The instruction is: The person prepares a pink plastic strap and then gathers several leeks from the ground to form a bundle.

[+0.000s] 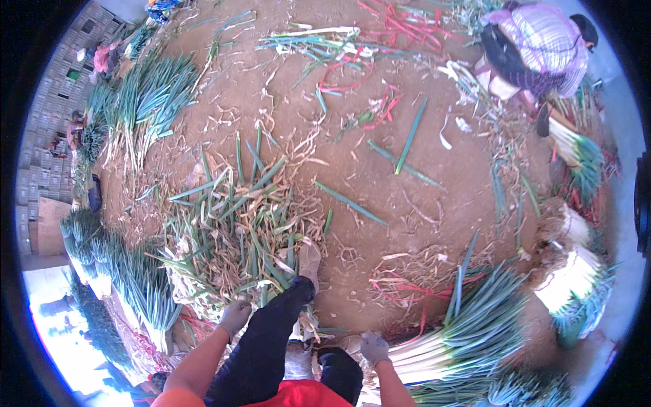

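My left hand (pixel 236 317), in a pale glove, hangs beside my dark-trousered leg with its fingers curled. It is over the near edge of a heap of green onion trimmings (pixel 254 227), leaves and dry skins. My right hand (pixel 374 349), also gloved, is closed, at the left end of a big pile of green onions (pixel 461 339). Their white stems point toward that hand and the green leaves fan out to the right. What either hand holds, if anything, is too small to make out.
Bundled green onions (pixel 139 278) stand at the left, and a loose pile (pixel 152 98) lies farther back. Tied bundles (pixel 573 285) lie at the right. Red ties (pixel 407 20) are scattered on the brown floor (pixel 366 149). A person in a checked shirt (pixel 539 41) bends at the far right.
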Available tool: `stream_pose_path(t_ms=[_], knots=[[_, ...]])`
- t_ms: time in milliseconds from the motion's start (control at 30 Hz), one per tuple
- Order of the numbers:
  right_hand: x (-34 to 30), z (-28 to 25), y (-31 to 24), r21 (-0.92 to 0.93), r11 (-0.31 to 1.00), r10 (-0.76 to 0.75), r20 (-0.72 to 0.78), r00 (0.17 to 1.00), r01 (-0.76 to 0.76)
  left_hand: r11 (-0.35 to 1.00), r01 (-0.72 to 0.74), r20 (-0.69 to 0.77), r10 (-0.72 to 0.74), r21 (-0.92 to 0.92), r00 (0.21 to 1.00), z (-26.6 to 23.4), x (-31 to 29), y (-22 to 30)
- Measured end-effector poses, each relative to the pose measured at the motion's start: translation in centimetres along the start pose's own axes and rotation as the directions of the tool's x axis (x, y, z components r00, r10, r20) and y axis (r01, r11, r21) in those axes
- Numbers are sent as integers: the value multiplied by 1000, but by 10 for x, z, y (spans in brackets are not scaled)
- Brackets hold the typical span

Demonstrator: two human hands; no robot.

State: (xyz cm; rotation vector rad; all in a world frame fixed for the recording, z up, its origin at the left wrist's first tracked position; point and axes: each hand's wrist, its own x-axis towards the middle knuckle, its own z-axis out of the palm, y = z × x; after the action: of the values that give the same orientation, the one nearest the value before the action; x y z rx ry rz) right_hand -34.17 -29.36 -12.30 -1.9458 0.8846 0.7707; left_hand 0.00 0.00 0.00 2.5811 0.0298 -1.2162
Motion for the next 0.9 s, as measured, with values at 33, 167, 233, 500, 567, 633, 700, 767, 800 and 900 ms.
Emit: stream_pose_path(t_ms=[33, 167, 233, 500, 567, 633, 700, 767, 800, 900], knots=[[12, 2, 3, 62, 998, -13, -85, 996, 18, 991, -108, -109, 98, -85, 989, 2, -4, 27], [-31, -82, -89, 162, 974, 187, -171, 967, -160, 858, -512, -120, 506, -29, 854, -63, -68, 125], [-20, -125, -133, 312, 950, 103, -232, 967, -27, 856, -501, 109, 490, 128, 865, -79, -90, 147], [27, -269, -267, 563, 816, 98, -362, 927, 133, 717, -513, 424, 326, 472, 845, -100, -98, 195], [58, -280, -270, 589, 807, 157, -286, 945, 45, 716, -502, 437, 298, 486, 849, -97, -88, 205], [93, -281, -267, 625, 780, 174, -246, 953, 19, 723, -498, 442, 291, 479, 848, -95, -80, 214], [125, -278, -269, 668, 742, 159, -246, 956, 49, 782, -440, 425, 249, 442, 870, -86, -70, 217], [143, -327, -314, 544, 836, 158, -120, 980, -69, 868, -341, 336, 220, 361, 916, -84, -63, 233], [150, -341, -324, 466, 874, 174, -43, 984, -134, 918, -267, 328, 167, 292, 930, -90, -63, 252], [201, -342, -305, 713, 694, 201, -53, 978, -103, 959, -188, 220, 141, 211, 965, -87, -45, 292]])
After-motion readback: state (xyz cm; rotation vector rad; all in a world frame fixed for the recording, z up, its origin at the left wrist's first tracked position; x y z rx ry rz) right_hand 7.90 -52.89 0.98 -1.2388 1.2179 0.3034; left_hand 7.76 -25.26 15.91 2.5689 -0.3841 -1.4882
